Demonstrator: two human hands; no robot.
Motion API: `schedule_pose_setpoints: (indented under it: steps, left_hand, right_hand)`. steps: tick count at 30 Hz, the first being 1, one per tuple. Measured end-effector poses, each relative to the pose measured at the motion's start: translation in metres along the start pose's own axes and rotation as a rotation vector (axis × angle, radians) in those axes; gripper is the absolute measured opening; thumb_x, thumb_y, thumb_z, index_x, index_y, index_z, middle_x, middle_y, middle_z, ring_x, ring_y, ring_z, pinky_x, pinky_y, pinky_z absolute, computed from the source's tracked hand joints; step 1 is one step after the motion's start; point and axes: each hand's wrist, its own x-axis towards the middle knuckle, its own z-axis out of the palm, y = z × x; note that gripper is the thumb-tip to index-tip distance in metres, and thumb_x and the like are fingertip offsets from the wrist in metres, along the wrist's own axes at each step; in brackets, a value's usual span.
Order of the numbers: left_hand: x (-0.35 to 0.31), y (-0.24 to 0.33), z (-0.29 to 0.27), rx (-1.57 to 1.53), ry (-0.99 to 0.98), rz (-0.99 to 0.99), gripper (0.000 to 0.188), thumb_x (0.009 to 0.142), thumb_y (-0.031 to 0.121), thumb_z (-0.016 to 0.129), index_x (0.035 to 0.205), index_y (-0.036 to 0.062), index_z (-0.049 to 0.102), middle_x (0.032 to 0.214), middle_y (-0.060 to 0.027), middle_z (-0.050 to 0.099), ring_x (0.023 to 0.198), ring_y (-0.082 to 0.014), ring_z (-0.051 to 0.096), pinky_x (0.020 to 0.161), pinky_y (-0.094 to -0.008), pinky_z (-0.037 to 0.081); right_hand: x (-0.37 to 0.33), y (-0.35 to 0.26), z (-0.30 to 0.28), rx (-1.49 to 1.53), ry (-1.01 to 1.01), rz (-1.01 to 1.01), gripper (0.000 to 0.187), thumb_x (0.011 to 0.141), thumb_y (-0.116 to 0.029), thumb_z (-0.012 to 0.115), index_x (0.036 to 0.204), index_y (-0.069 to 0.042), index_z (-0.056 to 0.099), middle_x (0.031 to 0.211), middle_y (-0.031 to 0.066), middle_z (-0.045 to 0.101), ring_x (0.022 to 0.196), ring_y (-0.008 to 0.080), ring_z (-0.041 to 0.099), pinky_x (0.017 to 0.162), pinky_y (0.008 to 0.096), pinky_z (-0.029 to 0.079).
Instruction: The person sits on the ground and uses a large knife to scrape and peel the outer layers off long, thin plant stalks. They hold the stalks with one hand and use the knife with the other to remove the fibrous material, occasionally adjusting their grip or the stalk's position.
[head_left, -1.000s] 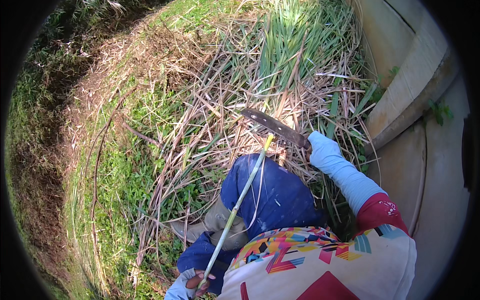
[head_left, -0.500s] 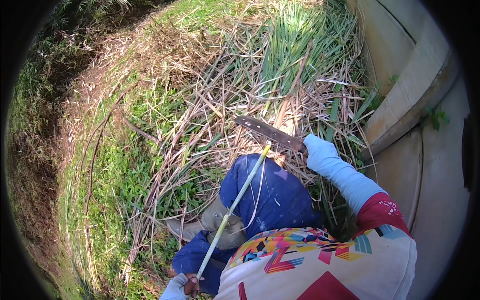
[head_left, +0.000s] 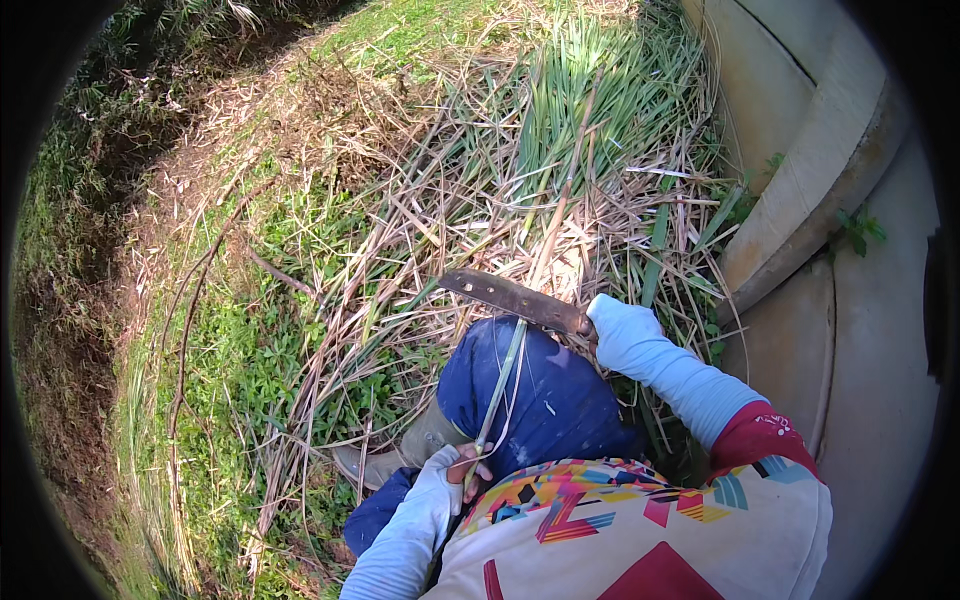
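Observation:
My right hand, covered by a light blue sleeve, grips the handle of a machete. Its dark, worn blade points left, with several holes near the squared tip. My left hand is closed around a thin pale green stalk beside my bent knee. From there the stalk runs up over the blue trouser leg, and its upper end meets the lower edge of the blade. Whether the edge cuts into it I cannot tell.
Cut green leaves lie in a heap ahead, with dry straw spread around. A concrete wall with a slanted rib rises close on the right. Low green plants and a bent dry branch are at left.
My left hand has moved up along the stalk toward the knee. The machete and my right hand have shifted slightly left and nearer to me.

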Motion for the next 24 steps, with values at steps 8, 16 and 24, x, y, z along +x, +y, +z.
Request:
schedule_pose_setpoints:
  steps: [8,16,24]
  left_hand:
    - [-0.025,-0.005,0.006,0.267,0.287,0.076,0.035,0.105,0.034,0.059,0.123,0.0065,0.071,0.067,-0.0008,0.060,0.050,-0.0105,0.048,0.047,-0.0280,0.038]
    - [-0.055,-0.023,-0.026,0.500,0.316,0.343,0.034,0.104,0.032,0.061,0.118,0.0029,0.071,0.071,-0.0024,0.063,0.058,-0.0121,0.056,0.053,-0.0288,0.042]
    - [-0.071,0.028,0.010,1.177,0.600,0.540,0.021,0.101,0.021,0.064,0.112,0.0046,0.073,0.072,-0.0140,0.064,0.067,-0.0286,0.064,0.062,-0.0403,0.048]
  right_hand:
    - [0.022,0.018,-0.003,-0.136,-0.017,-0.123,0.027,0.079,-0.019,0.074,0.103,-0.009,0.069,0.092,0.0196,0.073,0.088,0.0407,0.072,0.078,0.0493,0.056]
    - [0.090,0.094,-0.018,0.049,0.365,0.372,0.025,0.083,-0.015,0.073,0.104,-0.007,0.063,0.093,0.0211,0.071,0.090,0.0435,0.069,0.079,0.0486,0.054]
    - [0.006,0.028,0.020,0.109,0.288,-0.189,0.039,0.073,-0.013,0.081,0.109,-0.009,0.066,0.084,0.0126,0.069,0.080,0.0359,0.071,0.071,0.0458,0.055]
